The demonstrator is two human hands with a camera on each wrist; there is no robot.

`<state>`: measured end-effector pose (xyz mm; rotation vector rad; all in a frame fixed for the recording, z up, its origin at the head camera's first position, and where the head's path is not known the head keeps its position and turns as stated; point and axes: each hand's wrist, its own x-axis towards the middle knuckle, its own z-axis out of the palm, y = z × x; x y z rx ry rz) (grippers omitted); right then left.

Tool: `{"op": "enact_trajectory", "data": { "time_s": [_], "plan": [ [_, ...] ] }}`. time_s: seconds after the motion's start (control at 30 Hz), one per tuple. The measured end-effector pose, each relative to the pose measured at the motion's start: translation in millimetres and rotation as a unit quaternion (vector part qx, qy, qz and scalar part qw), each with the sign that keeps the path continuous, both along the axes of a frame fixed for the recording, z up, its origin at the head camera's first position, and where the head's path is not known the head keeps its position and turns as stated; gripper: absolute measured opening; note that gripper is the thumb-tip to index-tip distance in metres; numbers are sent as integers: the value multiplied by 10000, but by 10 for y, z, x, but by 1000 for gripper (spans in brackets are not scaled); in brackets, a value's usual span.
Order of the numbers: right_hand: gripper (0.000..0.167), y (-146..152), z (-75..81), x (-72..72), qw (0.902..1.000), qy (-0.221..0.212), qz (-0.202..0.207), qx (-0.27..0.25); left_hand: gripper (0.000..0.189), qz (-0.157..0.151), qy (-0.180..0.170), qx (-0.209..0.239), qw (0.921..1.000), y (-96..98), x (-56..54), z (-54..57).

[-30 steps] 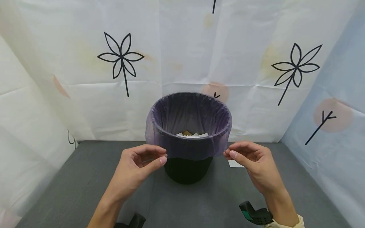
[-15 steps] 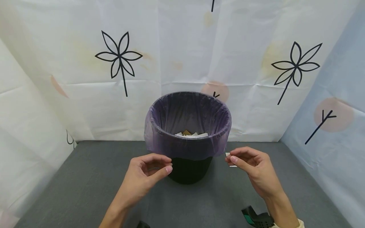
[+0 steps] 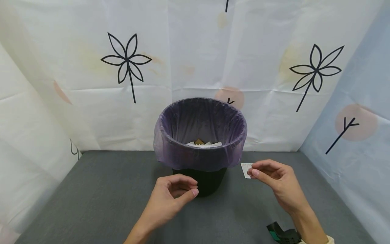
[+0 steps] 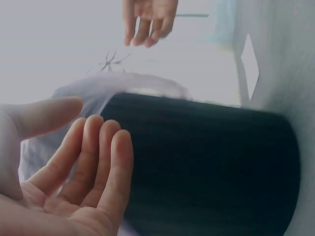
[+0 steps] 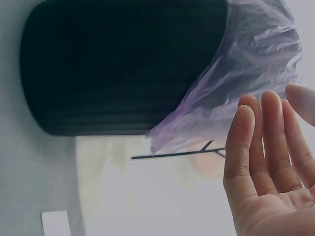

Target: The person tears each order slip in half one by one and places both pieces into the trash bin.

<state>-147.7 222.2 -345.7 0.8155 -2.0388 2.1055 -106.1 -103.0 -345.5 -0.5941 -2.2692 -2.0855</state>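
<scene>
A black trash bin (image 3: 199,179) stands upright on the dark grey table. Its purple plastic liner (image 3: 198,159) is folded out over the rim and hangs down around the upper wall. White and brown scraps (image 3: 204,144) lie inside. My left hand (image 3: 173,200) hovers in front of the bin's lower front, fingers loosely bent and holding nothing. To the right of the bin, my right hand (image 3: 275,178) hangs in the air, also without anything between thumb and fingers. In the right wrist view, the fingers (image 5: 273,142) are relaxed beside the liner (image 5: 246,64).
A small white card (image 3: 246,170) lies on the table (image 3: 100,200) right of the bin, partly covered by my right hand in the head view. Behind the bin hangs a white cloth (image 3: 195,51) with leaf drawings. A black wrist strap (image 3: 283,234) shows on my right wrist.
My left hand has moved right and down, from the liner's left side to in front of the bin. My right hand has drawn away to the right and slightly down, uncovering more of the card.
</scene>
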Motion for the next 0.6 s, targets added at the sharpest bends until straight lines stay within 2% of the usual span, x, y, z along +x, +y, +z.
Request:
{"op": "enact_trajectory", "data": {
  "time_s": [0.27,0.6],
  "plan": [
    [16,140,-93,-75,9976,-348,-479,353,14,-44,-221,7,9997,278,27,-84],
    [17,368,-253,-239,9884,-764,-985,865,13,-43,-117,-15,9999,570,-50,-236]
  ]
}}
